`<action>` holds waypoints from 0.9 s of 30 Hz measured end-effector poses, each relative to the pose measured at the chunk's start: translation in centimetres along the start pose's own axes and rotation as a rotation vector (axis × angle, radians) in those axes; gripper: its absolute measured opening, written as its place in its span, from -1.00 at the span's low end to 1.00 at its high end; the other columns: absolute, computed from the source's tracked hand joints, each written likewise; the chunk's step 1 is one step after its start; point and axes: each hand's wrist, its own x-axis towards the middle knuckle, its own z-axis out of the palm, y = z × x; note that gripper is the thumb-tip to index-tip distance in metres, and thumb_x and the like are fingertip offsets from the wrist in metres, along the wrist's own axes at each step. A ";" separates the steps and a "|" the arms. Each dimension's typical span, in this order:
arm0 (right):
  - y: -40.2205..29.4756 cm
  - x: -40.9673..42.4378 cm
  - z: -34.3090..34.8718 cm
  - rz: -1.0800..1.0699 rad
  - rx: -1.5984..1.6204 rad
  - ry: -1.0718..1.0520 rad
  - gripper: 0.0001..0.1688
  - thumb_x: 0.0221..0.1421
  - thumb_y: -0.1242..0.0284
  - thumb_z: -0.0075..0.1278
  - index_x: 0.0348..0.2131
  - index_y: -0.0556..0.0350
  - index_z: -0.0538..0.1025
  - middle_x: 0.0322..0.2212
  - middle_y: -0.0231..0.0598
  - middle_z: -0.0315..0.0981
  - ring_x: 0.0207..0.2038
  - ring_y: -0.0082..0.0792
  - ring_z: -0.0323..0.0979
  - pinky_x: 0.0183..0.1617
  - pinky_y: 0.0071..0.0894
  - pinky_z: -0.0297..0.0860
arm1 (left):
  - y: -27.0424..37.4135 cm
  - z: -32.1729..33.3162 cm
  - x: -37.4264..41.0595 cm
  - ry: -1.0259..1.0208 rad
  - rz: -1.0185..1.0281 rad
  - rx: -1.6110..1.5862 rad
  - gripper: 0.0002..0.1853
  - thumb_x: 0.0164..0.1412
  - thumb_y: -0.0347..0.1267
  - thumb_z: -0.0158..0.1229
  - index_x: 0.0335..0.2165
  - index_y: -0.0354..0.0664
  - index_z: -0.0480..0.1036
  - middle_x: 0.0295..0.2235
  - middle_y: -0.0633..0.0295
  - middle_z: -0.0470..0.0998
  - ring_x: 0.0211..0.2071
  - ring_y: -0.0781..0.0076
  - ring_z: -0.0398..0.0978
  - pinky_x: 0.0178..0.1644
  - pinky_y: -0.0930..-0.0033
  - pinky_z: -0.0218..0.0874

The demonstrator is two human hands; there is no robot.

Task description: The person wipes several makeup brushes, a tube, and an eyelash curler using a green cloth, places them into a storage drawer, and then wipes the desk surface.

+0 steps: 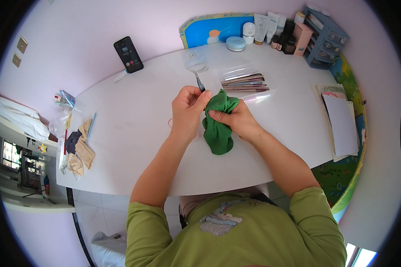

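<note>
A bunched piece of green knit cloth (220, 133) is held above the white table in front of my chest. My right hand (242, 121) grips it from the right, thumb pressed on its front. From the left, my left hand (187, 111) has curled fingers and its thumb at the cloth's upper left edge. Just beyond that thumb is a pair of curved-tip tweezers (199, 81) with a dark handle. The handle's near end is hidden by my left hand, and whether that hand also holds it is unclear. Part of a pink loop (169, 123) shows beside my left wrist.
Several slim brown and purple strips (245, 84) lie on clear plastic behind the cloth. A phone (128, 55) leans on the wall. Cosmetics (261, 28) and a small drawer unit (327, 41) stand back right. Papers (342, 125) lie right; beige fabric pieces (85, 153) lie left.
</note>
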 end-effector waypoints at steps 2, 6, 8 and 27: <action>-1.3 -0.1 0.0 0.160 0.055 0.058 -0.83 0.09 0.49 0.09 -0.28 0.19 0.51 -0.40 -0.28 0.53 -0.38 -0.46 0.50 -0.27 -0.46 0.43 | -0.3 -0.1 0.2 -0.013 0.006 0.007 -0.82 0.14 -0.40 0.21 -0.41 -0.26 0.37 -0.48 0.33 0.47 -0.46 0.64 0.37 -0.35 0.56 0.24; -2.5 -0.1 -0.5 0.199 0.173 0.170 -0.81 0.09 0.37 0.05 -0.28 0.06 0.50 -0.49 -0.39 0.50 -0.55 -0.59 0.42 -0.67 -0.61 0.17 | -0.3 -0.4 0.3 -0.036 0.048 0.028 -0.86 0.17 -0.41 0.16 -0.41 -0.27 0.41 -0.47 0.32 0.48 -0.46 0.61 0.38 -0.34 0.55 0.26; -2.6 0.0 -0.6 0.140 0.221 0.238 -0.82 0.11 0.36 0.04 -0.29 0.06 0.50 -0.49 -0.40 0.50 -0.55 -0.59 0.42 -0.66 -0.61 0.18 | 0.4 -0.4 0.2 -0.077 0.014 0.098 -0.85 0.18 -0.40 0.15 -0.42 -0.29 0.43 -0.49 0.33 0.47 -0.46 0.60 0.38 -0.36 0.55 0.26; -0.9 0.0 -0.2 0.148 0.352 -0.041 -0.50 -0.05 0.52 0.18 -0.05 0.03 0.46 -0.26 -0.38 0.48 -0.26 -0.44 0.47 -0.42 -0.41 0.37 | 0.4 -0.3 0.2 -0.144 -0.241 0.010 -0.81 0.15 -0.38 0.19 -0.50 -0.29 0.44 -0.52 0.36 0.46 -0.53 0.62 0.32 -0.45 0.55 0.20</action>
